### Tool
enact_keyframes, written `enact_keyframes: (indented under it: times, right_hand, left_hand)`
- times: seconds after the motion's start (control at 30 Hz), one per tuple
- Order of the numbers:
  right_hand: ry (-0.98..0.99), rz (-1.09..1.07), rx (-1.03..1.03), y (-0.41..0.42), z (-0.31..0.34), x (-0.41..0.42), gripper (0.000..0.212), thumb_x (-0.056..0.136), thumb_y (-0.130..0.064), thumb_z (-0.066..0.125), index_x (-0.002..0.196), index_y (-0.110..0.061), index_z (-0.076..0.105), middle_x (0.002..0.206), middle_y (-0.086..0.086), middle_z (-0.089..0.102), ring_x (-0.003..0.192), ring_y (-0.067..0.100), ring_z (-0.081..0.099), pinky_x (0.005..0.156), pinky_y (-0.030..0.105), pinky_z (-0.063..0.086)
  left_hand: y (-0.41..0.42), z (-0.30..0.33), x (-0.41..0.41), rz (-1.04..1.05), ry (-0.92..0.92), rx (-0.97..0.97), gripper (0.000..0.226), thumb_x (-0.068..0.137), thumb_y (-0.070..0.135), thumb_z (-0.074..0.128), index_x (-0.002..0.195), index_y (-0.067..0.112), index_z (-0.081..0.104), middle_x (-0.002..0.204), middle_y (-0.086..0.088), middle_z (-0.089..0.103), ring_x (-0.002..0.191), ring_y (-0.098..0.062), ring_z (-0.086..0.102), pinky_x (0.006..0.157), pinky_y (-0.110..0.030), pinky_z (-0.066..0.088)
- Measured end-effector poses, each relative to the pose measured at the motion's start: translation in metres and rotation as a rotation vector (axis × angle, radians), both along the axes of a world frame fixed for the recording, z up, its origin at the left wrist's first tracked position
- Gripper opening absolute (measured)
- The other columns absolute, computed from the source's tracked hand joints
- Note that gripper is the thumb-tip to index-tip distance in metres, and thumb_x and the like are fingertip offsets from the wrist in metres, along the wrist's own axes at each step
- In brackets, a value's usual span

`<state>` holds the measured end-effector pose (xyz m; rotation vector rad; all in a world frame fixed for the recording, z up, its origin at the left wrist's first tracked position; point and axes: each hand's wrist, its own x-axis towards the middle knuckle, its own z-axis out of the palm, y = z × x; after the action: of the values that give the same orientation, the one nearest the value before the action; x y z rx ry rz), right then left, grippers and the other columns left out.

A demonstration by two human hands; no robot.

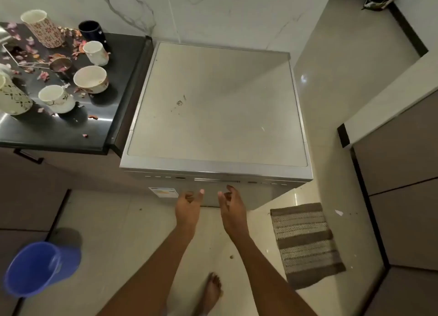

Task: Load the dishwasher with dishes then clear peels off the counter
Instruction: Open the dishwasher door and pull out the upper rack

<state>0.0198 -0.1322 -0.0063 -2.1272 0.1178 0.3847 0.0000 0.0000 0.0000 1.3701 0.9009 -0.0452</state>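
Head view: our left hand [189, 203] and right hand [228, 203] reach, fingers loosely apart, holding nothing, toward the closed dishwasher [216, 107], its door facing us at frame centre.

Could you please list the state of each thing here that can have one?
dishwasher: door shut.
left hand: open, holding nothing.
right hand: open, holding nothing.
bowl: upright on the counter.
blue bucket: tipped toward the camera.
peels: scattered on the counter.

Head view, steeply downward over dishwasher [216, 107] top.
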Motion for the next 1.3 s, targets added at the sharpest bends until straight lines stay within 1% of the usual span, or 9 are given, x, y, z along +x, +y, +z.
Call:
enact_keyframes:
  times: [0.07, 0.2, 0.4, 0.57, 0.67, 0.87, 1.07, 1.17, 1.3]
  right_hand:
    - [0.130, -0.170, 0.231, 0.006, -0.002, 0.008, 0.062, 0.098, -0.062, 0.051, 0.142, -0.019, 0.051, 0.123, -0.003, 0.066, 0.113, 0.012, 0.063, 0.100, 0.037, 0.053]
    - [0.299, -0.534, 0.773, 0.015, 0.001, 0.027, 0.051, 0.096, -0.048, 0.064, 0.131, -0.011, 0.059, 0.123, 0.005, 0.071, 0.113, 0.016, 0.070, 0.096, 0.046, 0.059]
    - [0.353, -0.659, 1.067, 0.012, -0.007, 0.044, 0.046, 0.094, -0.026, 0.071, 0.128, 0.004, 0.061, 0.124, 0.015, 0.069, 0.124, 0.030, 0.065, 0.104, 0.049, 0.054]
    - [0.391, -0.696, 1.259, 0.019, -0.011, 0.047, 0.019, 0.097, -0.017, 0.067, 0.112, -0.006, 0.064, 0.118, 0.016, 0.065, 0.121, 0.033, 0.065, 0.102, 0.043, 0.055]
    - [0.407, -0.706, 1.291, 0.024, -0.013, 0.047, 0.013, 0.100, -0.016, 0.063, 0.107, -0.005, 0.063, 0.108, 0.013, 0.067, 0.115, 0.033, 0.065, 0.100, 0.040, 0.057]
    - [0.356, -0.761, 1.252, 0.030, -0.025, 0.052, 0.007, 0.101, -0.005, 0.060, 0.096, -0.009, 0.064, 0.094, 0.005, 0.069, 0.096, 0.020, 0.069, 0.093, 0.034, 0.060]
    - [0.309, -0.762, 1.195, 0.035, -0.025, 0.051, 0.008, 0.099, -0.006, 0.062, 0.093, -0.010, 0.066, 0.089, 0.003, 0.072, 0.088, 0.017, 0.071, 0.088, 0.029, 0.060]
    - [0.294, -0.775, 1.157, 0.036, -0.022, 0.049, 0.006, 0.098, -0.012, 0.065, 0.092, -0.010, 0.064, 0.090, 0.005, 0.067, 0.085, 0.016, 0.070, 0.084, 0.030, 0.060]
    - [0.322, -0.863, 0.993, 0.043, -0.018, 0.027, 0.032, 0.088, -0.034, 0.079, 0.106, -0.012, 0.064, 0.104, 0.008, 0.076, 0.096, 0.024, 0.075, 0.090, 0.042, 0.060]
  left_hand:
    - [0.000, -0.002, 0.014, 0.081, 0.002, -0.256, 0.024, 0.095, 0.026, 0.069, 0.098, 0.002, 0.065, 0.089, -0.015, 0.061, 0.076, -0.022, 0.059, 0.073, -0.033, 0.054]
    - [0.003, -0.005, 0.037, 0.139, -0.063, -0.514, 0.024, 0.097, 0.021, 0.063, 0.114, 0.003, 0.064, 0.111, -0.015, 0.071, 0.105, -0.024, 0.067, 0.090, -0.036, 0.055]
    - [0.008, -0.019, 0.049, 0.227, -0.140, -0.706, 0.021, 0.087, 0.022, 0.067, 0.105, 0.010, 0.065, 0.109, -0.012, 0.071, 0.109, -0.023, 0.066, 0.094, -0.038, 0.052]
    - [0.010, -0.024, 0.047, 0.202, -0.263, -0.829, 0.021, 0.091, 0.025, 0.064, 0.107, 0.012, 0.064, 0.117, -0.013, 0.068, 0.114, -0.026, 0.065, 0.110, -0.042, 0.045]
    - [0.008, -0.026, 0.051, 0.237, -0.269, -0.813, 0.021, 0.089, 0.028, 0.066, 0.103, 0.012, 0.064, 0.118, -0.015, 0.063, 0.114, -0.028, 0.062, 0.109, -0.042, 0.046]
    - [-0.008, -0.024, 0.057, 0.330, -0.294, -0.695, 0.023, 0.083, 0.029, 0.068, 0.099, 0.012, 0.064, 0.093, -0.005, 0.068, 0.086, -0.016, 0.068, 0.099, -0.034, 0.052]
    - [-0.016, -0.031, 0.058, 0.405, -0.306, -0.636, 0.027, 0.084, 0.028, 0.071, 0.104, 0.010, 0.064, 0.093, -0.005, 0.067, 0.085, -0.016, 0.067, 0.092, -0.033, 0.058]
    - [-0.017, -0.032, 0.059, 0.426, -0.293, -0.609, 0.045, 0.078, 0.033, 0.075, 0.113, 0.006, 0.064, 0.104, -0.011, 0.069, 0.094, -0.023, 0.067, 0.088, -0.035, 0.060]
    - [-0.033, -0.033, 0.049, 0.498, -0.170, -0.614, 0.068, 0.075, 0.046, 0.081, 0.127, 0.006, 0.061, 0.118, -0.016, 0.072, 0.105, -0.030, 0.071, 0.085, -0.041, 0.061]
